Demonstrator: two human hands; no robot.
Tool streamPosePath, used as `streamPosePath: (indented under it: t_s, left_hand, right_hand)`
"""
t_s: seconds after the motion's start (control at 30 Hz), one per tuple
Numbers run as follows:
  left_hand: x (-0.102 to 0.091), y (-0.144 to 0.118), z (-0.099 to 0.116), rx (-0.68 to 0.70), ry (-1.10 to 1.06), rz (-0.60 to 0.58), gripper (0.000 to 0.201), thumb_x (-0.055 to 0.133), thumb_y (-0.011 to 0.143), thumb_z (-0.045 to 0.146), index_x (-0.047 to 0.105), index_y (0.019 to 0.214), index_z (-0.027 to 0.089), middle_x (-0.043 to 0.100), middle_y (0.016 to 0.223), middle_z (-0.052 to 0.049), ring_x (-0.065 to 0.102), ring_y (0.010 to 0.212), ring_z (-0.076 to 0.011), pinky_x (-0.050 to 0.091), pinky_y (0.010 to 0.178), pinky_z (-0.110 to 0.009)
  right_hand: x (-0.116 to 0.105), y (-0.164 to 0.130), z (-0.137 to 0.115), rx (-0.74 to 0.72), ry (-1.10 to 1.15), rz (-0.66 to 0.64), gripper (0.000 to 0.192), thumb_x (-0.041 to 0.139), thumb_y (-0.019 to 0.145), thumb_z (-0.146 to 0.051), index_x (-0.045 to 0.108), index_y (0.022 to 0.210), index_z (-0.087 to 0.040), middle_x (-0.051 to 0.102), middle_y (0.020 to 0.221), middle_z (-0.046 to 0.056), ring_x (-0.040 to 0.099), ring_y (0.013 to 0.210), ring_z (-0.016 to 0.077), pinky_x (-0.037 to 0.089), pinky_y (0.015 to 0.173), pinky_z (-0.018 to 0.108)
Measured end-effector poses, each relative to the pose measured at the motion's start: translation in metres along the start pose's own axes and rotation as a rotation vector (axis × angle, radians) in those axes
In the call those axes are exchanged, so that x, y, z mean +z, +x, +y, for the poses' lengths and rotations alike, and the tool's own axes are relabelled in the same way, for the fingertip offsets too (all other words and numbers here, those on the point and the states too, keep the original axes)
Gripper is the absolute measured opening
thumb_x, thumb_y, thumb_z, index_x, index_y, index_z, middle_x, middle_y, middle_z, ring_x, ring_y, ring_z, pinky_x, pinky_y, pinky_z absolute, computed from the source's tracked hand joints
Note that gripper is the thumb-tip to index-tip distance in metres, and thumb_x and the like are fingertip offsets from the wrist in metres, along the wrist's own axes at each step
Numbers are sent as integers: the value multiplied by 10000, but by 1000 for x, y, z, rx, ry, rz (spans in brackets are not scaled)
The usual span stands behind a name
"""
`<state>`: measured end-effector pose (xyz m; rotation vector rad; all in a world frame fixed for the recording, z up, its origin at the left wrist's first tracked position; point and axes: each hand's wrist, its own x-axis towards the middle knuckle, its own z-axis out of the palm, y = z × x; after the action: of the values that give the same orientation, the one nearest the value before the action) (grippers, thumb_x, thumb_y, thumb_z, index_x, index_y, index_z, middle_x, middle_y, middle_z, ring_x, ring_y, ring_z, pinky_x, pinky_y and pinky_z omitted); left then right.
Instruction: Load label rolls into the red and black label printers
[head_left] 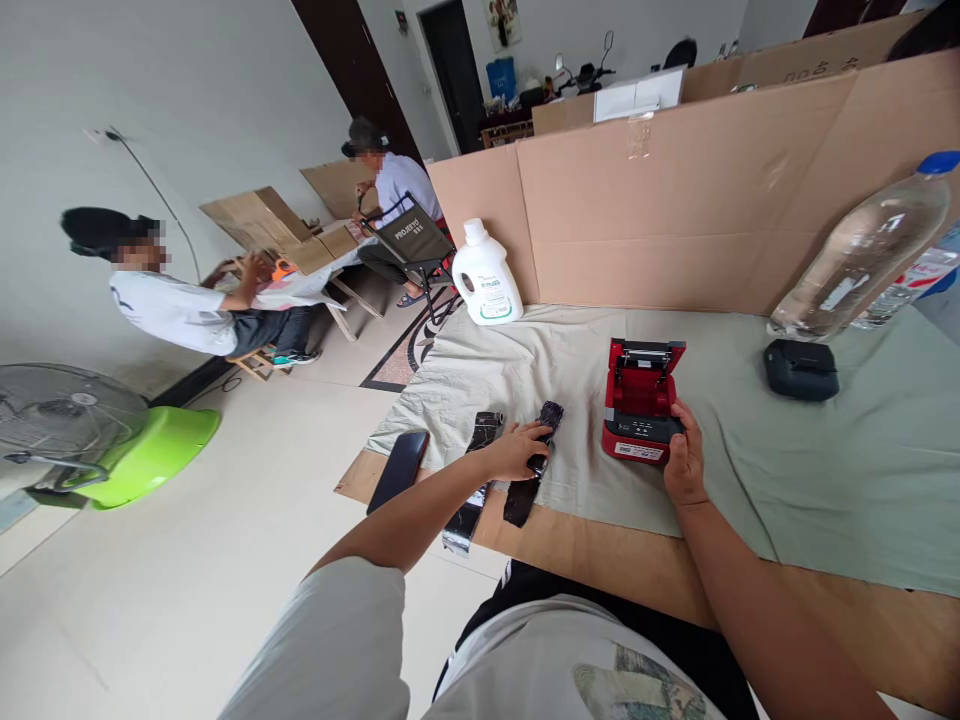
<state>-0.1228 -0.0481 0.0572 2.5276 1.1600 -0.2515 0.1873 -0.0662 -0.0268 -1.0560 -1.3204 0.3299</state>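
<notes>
Left hand point(517, 450) closed on dark strip point(534, 462); right hand point(681, 462) gripping red printer point(640, 412), lid open. Risk: strip overhanging table edge point(600, 545), likely to slide off if released.

The person wears a loose, short-sleeved pale grey cotton T-shirt point(352, 640) with a green-and-tan printed picture on the chest; both forearms are bare, and dark black trousers point(525, 590) show below the hem

The left hand point(517, 450) covers the middle of a black strip point(534, 462) beside the red printer point(640, 412), so its grip there cannot be read. The right hand's point(684, 460) fingers hide behind the printer's front corner. The printer's label text is too small to read.
</notes>
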Motion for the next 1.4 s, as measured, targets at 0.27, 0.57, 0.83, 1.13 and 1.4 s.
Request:
streamPosePath:
  t_s: [0.27, 0.57, 0.83, 1.13, 1.4]
  left_hand:
    - [-19, -13, -3, 51, -235, 144, 367, 706, 696, 168, 670, 1058, 220, 588, 1285, -82, 545, 1199, -265, 414, 1042, -348]
    - [-69, -95, -86, -435, -309, -143, 428, 724, 575, 288, 690, 995, 209, 649, 1079, -52, 589, 1022, -283, 451, 875, -313]
    - [-29, -82, -104, -410, -302, -143, 350, 759, 604, 391, 694, 901, 218, 628, 1097, -57, 596, 1039, -275, 449, 891, -325]
    - [-29, -19, -90, -479, -131, 134, 501, 592, 730, 175, 578, 1229, 217, 610, 1270, -95, 448, 1288, -316, 366, 1055, -403]
    - [-62, 9, -56, -280, -520, 165, 412, 671, 653, 239, 606, 1053, 167, 612, 1127, -94, 597, 1014, -246, 474, 862, -326]
  right_hand:
    - [-1, -1, 3, -9, -22, -5, 447, 342, 989, -441, 502, 1346, -226, 477, 1451, 113, 436, 1356, 295, 313, 1126, 610]
    - [1, 0, 0, 16, 8, 3, 428, 370, 981, -449, 515, 1326, -241, 478, 1449, 113, 432, 1354, 311, 303, 1124, 621]
    - [0, 0, -2, 33, -7, 6, 444, 365, 977, -450, 521, 1321, -216, 478, 1451, 127, 439, 1355, 310, 313, 1132, 609]
    - [0, -1, 4, 19, -13, 1, 447, 364, 979, -446, 507, 1339, -223, 476, 1457, 117, 433, 1363, 301, 309, 1134, 614]
    - [2, -2, 1, 34, -8, 16, 419, 374, 984, -433, 515, 1331, -247, 485, 1449, 103, 454, 1336, 310, 352, 1109, 607]
